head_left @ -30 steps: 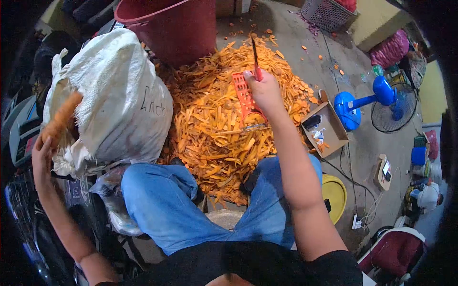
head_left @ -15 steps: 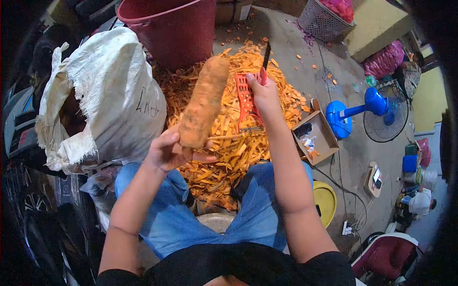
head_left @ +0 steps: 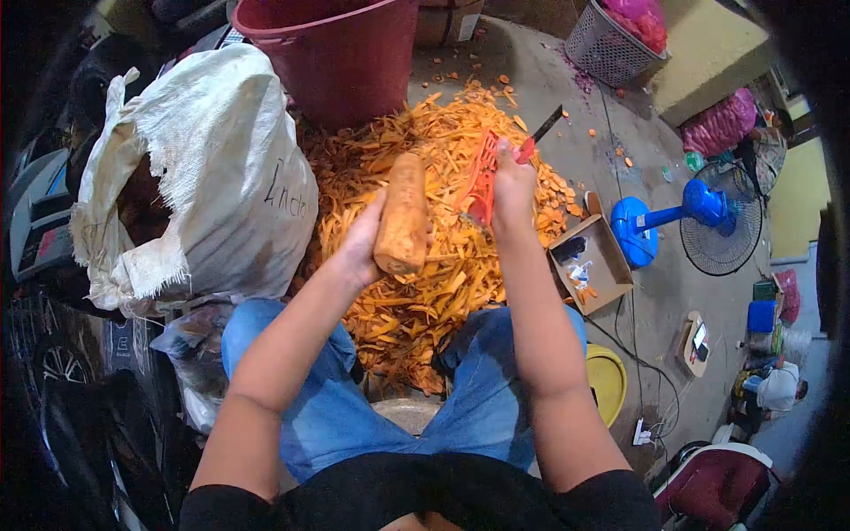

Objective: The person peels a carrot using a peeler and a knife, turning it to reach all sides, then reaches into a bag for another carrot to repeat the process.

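A large unpeeled-looking carrot (head_left: 404,212) stands lengthwise in my left hand (head_left: 361,243), whose fingers wrap round its lower part. My right hand (head_left: 514,195) is closed around an orange-red slotted peeler (head_left: 482,181), which points down to the left. A knife (head_left: 547,124) with a dark blade and a red handle also sticks out of the same hand, towards the upper right. Carrot and peeler are apart. Both hands are over a big heap of orange peelings (head_left: 443,305) on the floor between my knees.
A torn white sack (head_left: 221,168) stands at left, a dark red tub (head_left: 332,66) behind the heap. To the right are a cardboard box (head_left: 611,274), a blue fan (head_left: 677,208), a yellow lid (head_left: 605,385) and cables (head_left: 651,354). A seated person (head_left: 779,388) is far right.
The carrot has come lower and now points more upright, its end tipped towards me. My right hand has turned, swinging the knife blade to the right and the peeler edge-on.
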A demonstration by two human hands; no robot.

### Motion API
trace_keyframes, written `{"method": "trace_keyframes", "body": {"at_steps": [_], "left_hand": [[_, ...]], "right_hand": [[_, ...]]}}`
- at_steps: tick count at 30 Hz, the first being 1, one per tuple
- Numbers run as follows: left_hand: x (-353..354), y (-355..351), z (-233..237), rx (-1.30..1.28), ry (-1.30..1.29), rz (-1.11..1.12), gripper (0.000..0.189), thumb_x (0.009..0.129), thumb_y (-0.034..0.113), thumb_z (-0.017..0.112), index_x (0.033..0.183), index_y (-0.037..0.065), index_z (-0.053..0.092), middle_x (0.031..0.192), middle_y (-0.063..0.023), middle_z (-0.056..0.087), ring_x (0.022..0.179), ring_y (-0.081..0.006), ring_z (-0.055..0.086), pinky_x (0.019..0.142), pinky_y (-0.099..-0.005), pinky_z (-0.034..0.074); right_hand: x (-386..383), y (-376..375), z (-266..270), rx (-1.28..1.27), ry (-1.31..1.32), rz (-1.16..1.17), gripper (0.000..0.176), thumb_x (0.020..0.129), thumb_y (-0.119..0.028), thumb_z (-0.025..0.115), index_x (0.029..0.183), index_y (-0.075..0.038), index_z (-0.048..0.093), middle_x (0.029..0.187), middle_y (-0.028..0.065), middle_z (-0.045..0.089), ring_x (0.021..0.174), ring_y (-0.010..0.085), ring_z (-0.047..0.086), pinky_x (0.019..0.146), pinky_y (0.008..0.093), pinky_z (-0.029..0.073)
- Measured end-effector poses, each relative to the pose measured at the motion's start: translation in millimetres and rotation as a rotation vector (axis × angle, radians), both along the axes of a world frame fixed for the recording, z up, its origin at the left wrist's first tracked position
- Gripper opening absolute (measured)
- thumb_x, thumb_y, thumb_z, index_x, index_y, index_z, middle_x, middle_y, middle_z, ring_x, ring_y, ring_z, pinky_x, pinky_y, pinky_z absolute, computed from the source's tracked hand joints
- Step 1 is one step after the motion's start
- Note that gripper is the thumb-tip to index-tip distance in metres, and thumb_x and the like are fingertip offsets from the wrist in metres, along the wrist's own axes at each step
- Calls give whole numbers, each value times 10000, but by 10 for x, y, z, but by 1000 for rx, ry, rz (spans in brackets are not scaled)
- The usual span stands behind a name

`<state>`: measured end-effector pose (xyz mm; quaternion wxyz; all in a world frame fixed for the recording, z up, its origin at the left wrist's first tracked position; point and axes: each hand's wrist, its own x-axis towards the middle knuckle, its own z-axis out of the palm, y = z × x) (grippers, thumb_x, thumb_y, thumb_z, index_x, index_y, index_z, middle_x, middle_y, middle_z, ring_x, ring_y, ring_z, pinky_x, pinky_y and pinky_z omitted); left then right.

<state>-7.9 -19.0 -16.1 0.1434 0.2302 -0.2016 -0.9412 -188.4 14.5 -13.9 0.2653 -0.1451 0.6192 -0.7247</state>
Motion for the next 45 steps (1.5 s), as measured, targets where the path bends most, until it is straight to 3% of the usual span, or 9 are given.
{"method": "trace_keyframes", "body": {"at_steps": [10, 16, 20, 26, 30, 33, 40, 43, 45], "left_hand": [[-37, 98, -3, 29, -278, -68, 375, 827, 390, 325, 959, 69, 466, 797, -69, 550, 652, -167, 556, 547, -281, 473], [-58, 161, -5, -31, -340, 154, 341, 835, 351, 325, 919, 57, 476, 741, -55, 544, 645, -152, 556, 509, -279, 465], [25, 232, 4, -107, -260, -212, 351, 842, 337, 319, 966, 45, 469, 818, -75, 560, 682, -154, 563, 562, -276, 471], [34, 226, 121, -47, -324, -242, 370, 831, 355, 348, 999, 46, 462, 852, -86, 563, 684, -156, 569, 604, -289, 477], [32, 87, 1, 32, -132, -145, 354, 833, 337, 344, 1003, 46, 452, 843, -87, 563, 698, -151, 569, 599, -284, 482], [-27, 121, 73, -35, -277, 57, 345, 846, 316, 298, 975, 48, 473, 823, -84, 566, 687, -145, 571, 600, -273, 478], [21, 276, 129, -90, -316, -156, 387, 826, 352, 367, 980, 12, 474, 848, -93, 565, 695, -161, 569, 632, -274, 472], [14, 182, 197, 28, -271, -116, 388, 832, 352, 347, 1007, 24, 457, 880, -90, 556, 728, -160, 562, 650, -280, 469], [5, 95, -9, 45, -193, -103, 391, 834, 359, 337, 1017, 33, 451, 899, -89, 549, 745, -161, 557, 655, -285, 469]], "right_hand": [[222, -62, 87, -12, -39, -24, 286, 803, -211, 466, 585, -25, 457, 551, 8, 490, 483, 92, 424, 483, 276, 373], [792, 52, 173, 108, 485, 130, 279, 814, -219, 451, 626, -13, 448, 514, -3, 418, 494, 72, 346, 442, 246, 308], [380, -49, 101, 277, 715, -212, 287, 808, -223, 451, 625, -2, 462, 520, 17, 439, 483, 101, 385, 450, 277, 326], [-247, 7, 2, 379, 350, -394, 271, 812, -214, 441, 705, 29, 497, 605, 44, 508, 529, 119, 449, 495, 282, 368], [673, 69, 265, -25, 534, -44, 215, 803, -191, 450, 691, -13, 495, 550, 83, 505, 484, 182, 456, 474, 311, 356], [832, 157, 298, 286, 709, 127, 211, 794, -184, 452, 681, -10, 486, 564, 99, 504, 502, 196, 461, 481, 325, 355], [-267, 11, 20, 309, 593, -512, 229, 790, -181, 455, 634, -14, 451, 519, 73, 458, 482, 190, 441, 472, 333, 357], [-199, 56, 130, 32, 98, -380, 212, 789, -168, 462, 642, -15, 452, 512, 50, 429, 494, 165, 435, 478, 320, 358], [175, 63, 155, -7, 307, -188, 201, 789, -166, 467, 654, -18, 450, 495, 46, 385, 484, 152, 422, 461, 319, 351]]}}
